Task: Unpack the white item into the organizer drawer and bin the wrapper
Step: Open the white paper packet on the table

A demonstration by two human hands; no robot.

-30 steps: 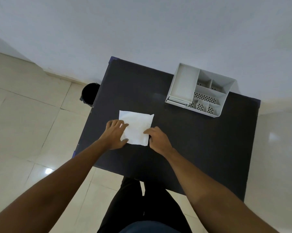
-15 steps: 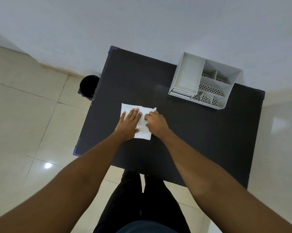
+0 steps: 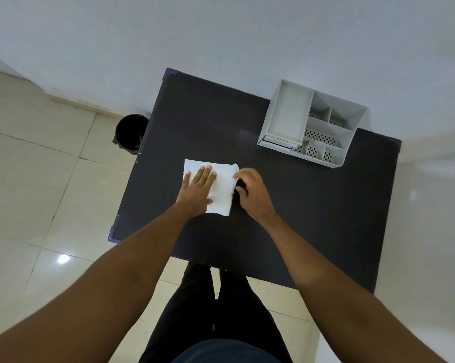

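A flat white packet [image 3: 222, 189] lies on the dark table [image 3: 312, 218], a little left of the middle. My left hand [image 3: 197, 191] lies flat on the packet's left half, fingers spread and pressing down. My right hand [image 3: 251, 191] pinches the packet's right edge, which is crumpled and slightly lifted. The white organizer [image 3: 349, 117] stands at the back right of the table, with a closed drawer front [image 3: 277, 145] at its lower left. A black bin [image 3: 130, 134] stands on the floor by the table's left edge.
The wall runs right behind the table. Pale floor tiles [image 3: 37, 192] surround it on the left and the front. My legs in dark trousers [image 3: 215, 310] are at the table's near edge.
My left hand slid further onto the packet and flattened on it. My right hand moved from the packet's near corner to its right edge and pinched it, wrinkling that edge.
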